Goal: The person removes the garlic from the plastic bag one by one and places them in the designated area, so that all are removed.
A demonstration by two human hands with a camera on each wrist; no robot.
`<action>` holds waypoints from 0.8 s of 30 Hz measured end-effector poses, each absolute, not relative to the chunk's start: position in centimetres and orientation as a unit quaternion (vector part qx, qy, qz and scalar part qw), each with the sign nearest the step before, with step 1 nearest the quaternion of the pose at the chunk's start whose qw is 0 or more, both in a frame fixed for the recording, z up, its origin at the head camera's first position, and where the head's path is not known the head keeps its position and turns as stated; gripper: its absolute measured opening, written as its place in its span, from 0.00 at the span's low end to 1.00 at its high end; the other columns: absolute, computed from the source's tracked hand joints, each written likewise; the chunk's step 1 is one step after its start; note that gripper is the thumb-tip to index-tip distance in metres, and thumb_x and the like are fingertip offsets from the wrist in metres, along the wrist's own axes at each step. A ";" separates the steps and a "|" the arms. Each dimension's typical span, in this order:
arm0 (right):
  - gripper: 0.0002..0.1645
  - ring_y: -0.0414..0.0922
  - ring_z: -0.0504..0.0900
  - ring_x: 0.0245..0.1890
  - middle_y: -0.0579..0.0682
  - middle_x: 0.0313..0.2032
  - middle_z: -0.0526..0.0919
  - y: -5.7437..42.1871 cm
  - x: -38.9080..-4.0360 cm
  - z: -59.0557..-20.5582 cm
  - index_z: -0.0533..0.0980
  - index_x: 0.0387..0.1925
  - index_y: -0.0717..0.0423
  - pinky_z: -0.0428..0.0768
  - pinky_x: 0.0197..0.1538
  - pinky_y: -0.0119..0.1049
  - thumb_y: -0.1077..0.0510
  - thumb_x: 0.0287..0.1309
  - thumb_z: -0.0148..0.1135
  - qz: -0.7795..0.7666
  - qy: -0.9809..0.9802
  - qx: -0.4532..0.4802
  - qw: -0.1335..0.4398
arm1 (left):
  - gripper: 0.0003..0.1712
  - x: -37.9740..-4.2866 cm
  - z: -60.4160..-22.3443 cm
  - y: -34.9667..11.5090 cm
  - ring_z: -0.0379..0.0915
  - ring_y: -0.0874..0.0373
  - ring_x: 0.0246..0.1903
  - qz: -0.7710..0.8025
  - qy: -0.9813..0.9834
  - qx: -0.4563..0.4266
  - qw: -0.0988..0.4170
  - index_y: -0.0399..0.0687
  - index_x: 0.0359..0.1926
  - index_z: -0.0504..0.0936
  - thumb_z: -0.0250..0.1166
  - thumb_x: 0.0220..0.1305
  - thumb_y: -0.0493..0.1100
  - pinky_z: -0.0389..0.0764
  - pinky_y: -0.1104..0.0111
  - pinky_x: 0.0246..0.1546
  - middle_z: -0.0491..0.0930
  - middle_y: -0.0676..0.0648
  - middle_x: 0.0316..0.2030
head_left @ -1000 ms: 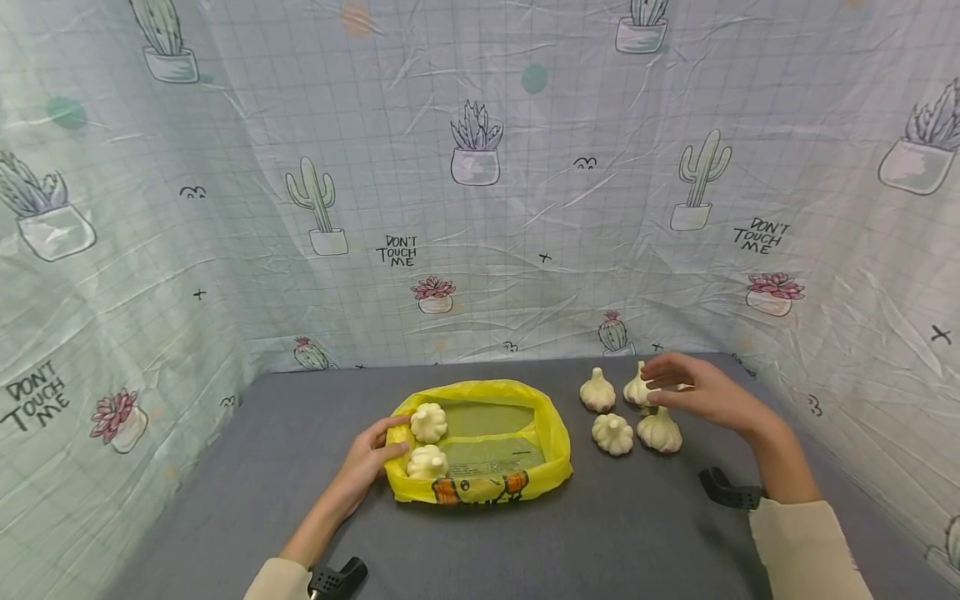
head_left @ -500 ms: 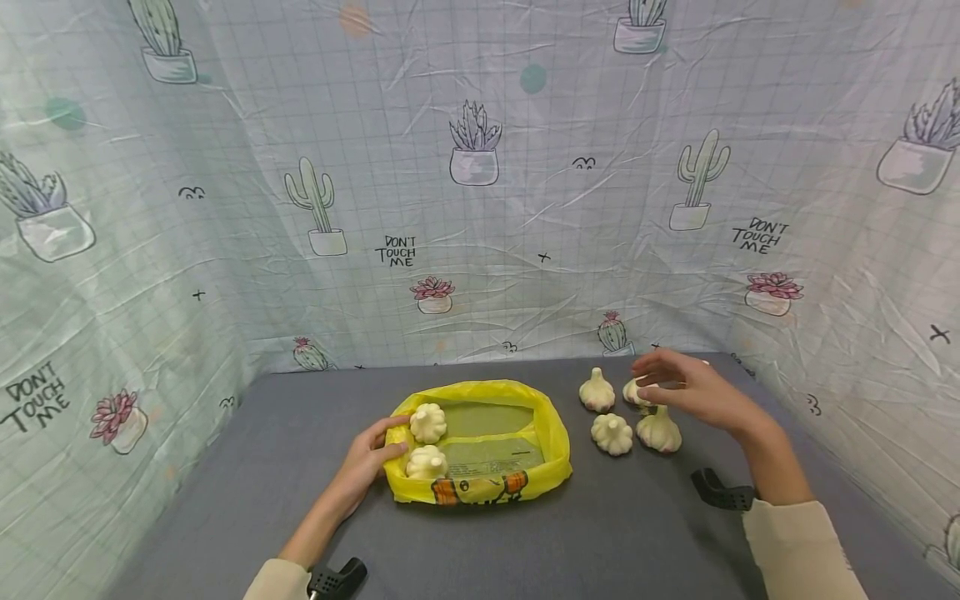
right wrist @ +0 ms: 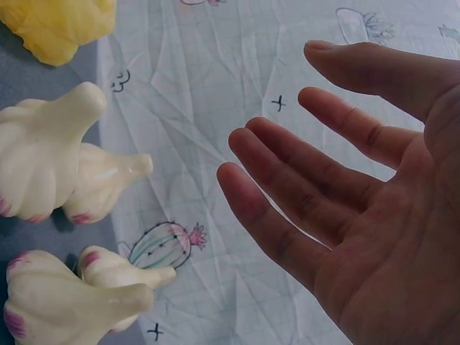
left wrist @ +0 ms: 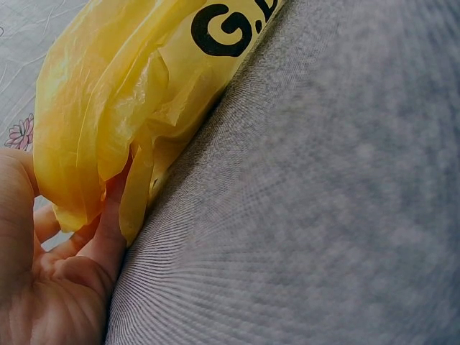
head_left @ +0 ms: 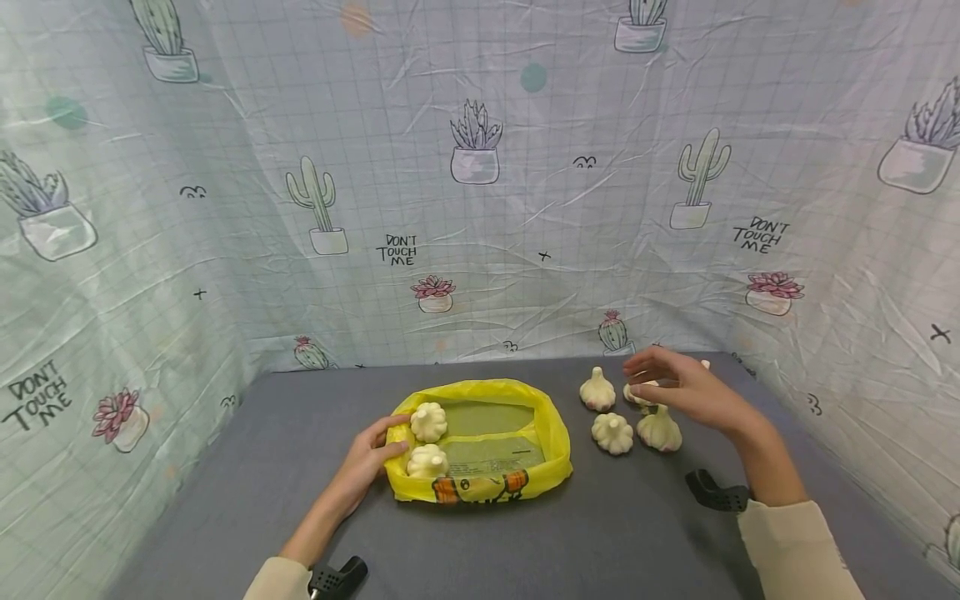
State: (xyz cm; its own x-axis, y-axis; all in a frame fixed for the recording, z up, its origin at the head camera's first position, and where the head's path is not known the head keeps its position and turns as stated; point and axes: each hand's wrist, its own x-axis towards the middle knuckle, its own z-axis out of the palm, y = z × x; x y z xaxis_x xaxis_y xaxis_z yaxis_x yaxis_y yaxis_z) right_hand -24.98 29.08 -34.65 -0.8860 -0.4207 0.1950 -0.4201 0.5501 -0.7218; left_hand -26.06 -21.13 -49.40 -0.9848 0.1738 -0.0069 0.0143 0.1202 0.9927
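A yellow plastic bag [head_left: 555, 450] stands with its mouth spread wide and its rim rolled. Two garlic bulbs, one farther back [head_left: 428, 422] and one nearer [head_left: 427, 461], sit inside at its left end. My left hand [head_left: 369, 454] holds the bag's left side; up close in the left wrist view, its fingers [left wrist: 108, 230] are curled at the gathered plastic. Over several garlic bulbs [head_left: 612, 433] on the right, my right hand [head_left: 686, 387] hovers with nothing in it. Its fingers are spread and loosely bent in the right wrist view, apart from the bulbs [right wrist: 43, 158].
Grey cloth covers the table [head_left: 585, 542]. A cactus-print sheet [head_left: 540, 208] hangs behind and along both sides. One garlic bulb [head_left: 705, 364] shows only its tip behind the right hand. Black wrist cameras sit below both hands.
My right hand has drifted a little to the left above the garlic bulbs, uncovering a bulb tip behind it. The left hand and the bag have stayed in place.
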 end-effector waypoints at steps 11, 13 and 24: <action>0.22 0.64 0.79 0.60 0.62 0.59 0.80 28.1 -24.9 -34.5 0.73 0.62 0.60 0.85 0.49 0.36 0.56 0.73 0.62 -0.435 0.864 -0.253 0.009 | 0.30 -26.2 -49.4 -21.0 0.81 0.57 0.47 0.654 0.751 0.061 0.059 0.43 0.73 0.70 0.62 0.73 0.40 0.85 0.67 0.42 0.62 0.34 0.75; 0.22 0.65 0.79 0.60 0.64 0.60 0.80 27.9 -24.9 -34.5 0.73 0.62 0.61 0.86 0.48 0.37 0.56 0.73 0.62 -0.440 0.861 -0.257 0.011 | 0.30 -26.2 -49.4 -21.0 0.81 0.57 0.46 0.655 0.751 0.062 0.059 0.43 0.73 0.70 0.62 0.74 0.40 0.85 0.67 0.42 0.63 0.34 0.75; 0.21 0.61 0.81 0.58 0.60 0.59 0.81 26.5 -25.1 -35.0 0.74 0.61 0.60 0.84 0.52 0.34 0.57 0.72 0.63 -0.436 0.857 -0.274 -0.003 | 0.30 -26.1 -49.4 -21.1 0.81 0.57 0.47 0.654 0.753 0.057 0.053 0.43 0.73 0.70 0.62 0.73 0.39 0.85 0.68 0.43 0.68 0.33 0.72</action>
